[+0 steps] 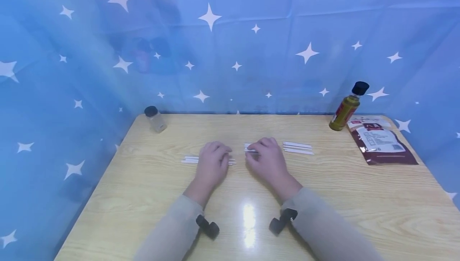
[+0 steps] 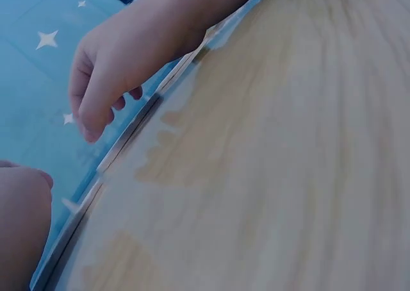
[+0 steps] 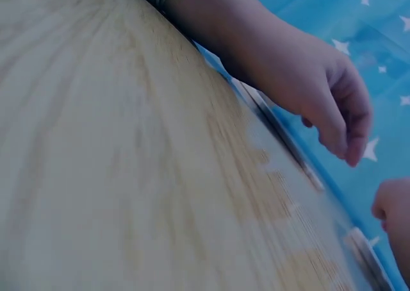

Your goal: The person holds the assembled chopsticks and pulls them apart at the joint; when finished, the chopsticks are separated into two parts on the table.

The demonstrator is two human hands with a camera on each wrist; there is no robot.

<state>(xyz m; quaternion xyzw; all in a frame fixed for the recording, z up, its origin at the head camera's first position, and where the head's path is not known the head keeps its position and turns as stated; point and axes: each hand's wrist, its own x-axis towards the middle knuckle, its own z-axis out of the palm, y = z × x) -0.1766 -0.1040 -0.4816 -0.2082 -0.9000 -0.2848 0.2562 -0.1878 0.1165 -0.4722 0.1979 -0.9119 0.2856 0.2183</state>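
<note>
Several thin white sticks lie flat on the table, running left to right beneath my left hand. Several similar white sticks show to the right of my right hand, and short white ends appear at its fingertips. The middle of that group is hidden by the hand. Both hands face each other with fingers loosely bent, a gap between thumb and forefinger. In the right wrist view my left hand has nothing visible in its fingertips; likewise my right hand in the left wrist view.
A small clear jar with a black lid stands at the back left. A black-capped bottle of yellow-green liquid stands at the back right, beside a brown and white packet. A blue starred curtain hangs behind the wooden table.
</note>
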